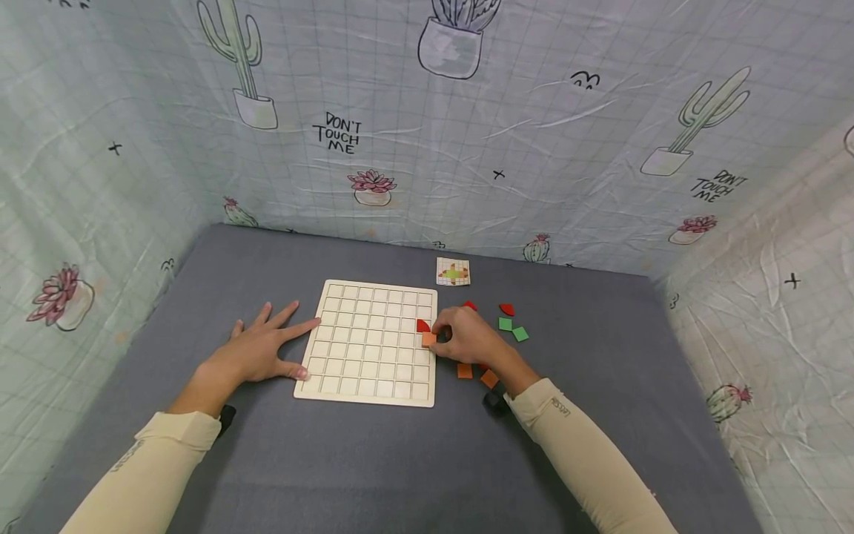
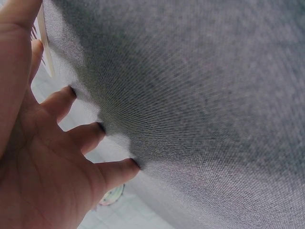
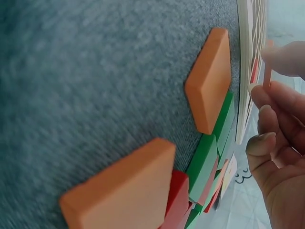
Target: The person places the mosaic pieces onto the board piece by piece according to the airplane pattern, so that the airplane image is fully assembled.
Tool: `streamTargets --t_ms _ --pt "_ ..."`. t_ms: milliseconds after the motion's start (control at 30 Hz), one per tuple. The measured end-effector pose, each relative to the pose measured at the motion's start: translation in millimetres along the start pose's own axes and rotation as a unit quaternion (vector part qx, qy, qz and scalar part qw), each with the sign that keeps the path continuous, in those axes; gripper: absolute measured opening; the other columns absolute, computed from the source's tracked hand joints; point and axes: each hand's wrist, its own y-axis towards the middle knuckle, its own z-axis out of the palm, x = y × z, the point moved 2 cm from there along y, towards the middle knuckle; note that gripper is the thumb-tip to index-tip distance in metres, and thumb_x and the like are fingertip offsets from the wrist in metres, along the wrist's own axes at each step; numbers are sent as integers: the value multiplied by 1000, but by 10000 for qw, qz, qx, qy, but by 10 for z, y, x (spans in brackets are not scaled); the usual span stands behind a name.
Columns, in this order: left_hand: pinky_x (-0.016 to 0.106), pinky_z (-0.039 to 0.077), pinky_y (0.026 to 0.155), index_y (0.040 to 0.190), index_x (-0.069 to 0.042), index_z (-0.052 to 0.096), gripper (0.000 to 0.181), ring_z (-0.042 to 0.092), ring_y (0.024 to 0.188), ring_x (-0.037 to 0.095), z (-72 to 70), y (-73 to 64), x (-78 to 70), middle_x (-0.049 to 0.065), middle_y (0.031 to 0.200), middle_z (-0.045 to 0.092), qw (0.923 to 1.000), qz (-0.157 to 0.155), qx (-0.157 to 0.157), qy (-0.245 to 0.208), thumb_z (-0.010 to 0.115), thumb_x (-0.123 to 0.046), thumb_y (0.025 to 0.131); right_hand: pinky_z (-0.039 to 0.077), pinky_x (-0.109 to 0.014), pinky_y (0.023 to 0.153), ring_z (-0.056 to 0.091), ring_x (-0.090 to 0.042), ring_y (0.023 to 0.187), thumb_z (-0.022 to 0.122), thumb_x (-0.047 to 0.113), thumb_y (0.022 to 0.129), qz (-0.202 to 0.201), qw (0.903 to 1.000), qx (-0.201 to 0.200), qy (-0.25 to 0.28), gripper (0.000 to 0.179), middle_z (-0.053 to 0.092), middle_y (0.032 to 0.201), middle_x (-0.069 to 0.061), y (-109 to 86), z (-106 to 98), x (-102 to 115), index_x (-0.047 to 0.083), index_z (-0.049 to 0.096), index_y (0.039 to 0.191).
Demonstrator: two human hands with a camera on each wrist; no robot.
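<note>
A pale wooden board (image 1: 373, 343) with a grid of square cells lies on the grey cloth. My left hand (image 1: 260, 348) is spread at its left side, thumb and index finger touching the edge, the other fingertips on the cloth. Over the right edge, my right hand (image 1: 467, 334) pinches an orange square tile (image 1: 428, 340) between thumb and fingers; in the right wrist view this tile (image 3: 268, 71) appears edge-on. Just beyond it, a red quarter-round tile (image 1: 423, 325) sits in a cell near the board's right edge.
Right of the board lie loose orange tiles (image 1: 465, 371), green squares (image 1: 520, 334) and red quarter-rounds (image 1: 507, 309), some partly hidden by the right hand. A small pattern card (image 1: 453, 272) lies behind the board. Printed cloth (image 1: 400, 133) hangs behind and at both sides.
</note>
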Motion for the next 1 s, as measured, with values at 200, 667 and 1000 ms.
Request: streamTargets --t_ms 200,667,1000 --pt "89 14 109 164 -33 34 106 8 155 63 -7 -7 9 20 175 15 10000 1 -2 -14 75 -74 74 52 -26 74 59 -14 85 83 16 89 -31 9999 -81 -137 15 73 98 -6 -11 8 32 6 79 99" --pt "88 13 110 164 -34 34 106 7 156 62 -1 -7 12 19 175 14 10000 -15 20 -45 75 -73 75 57 -36 84 65 -22 101 84 18 88 -281 9980 -194 -533 15 74 105 -7 16 49 63 7 80 97" --pt "89 12 110 164 -33 35 105 6 156 62 13 5 30 19 175 13 10000 -34 13 -70 76 -72 76 57 -37 85 65 -23 103 84 20 89 -330 9978 -121 -556 17 73 107 -7 44 58 51 8 80 100"
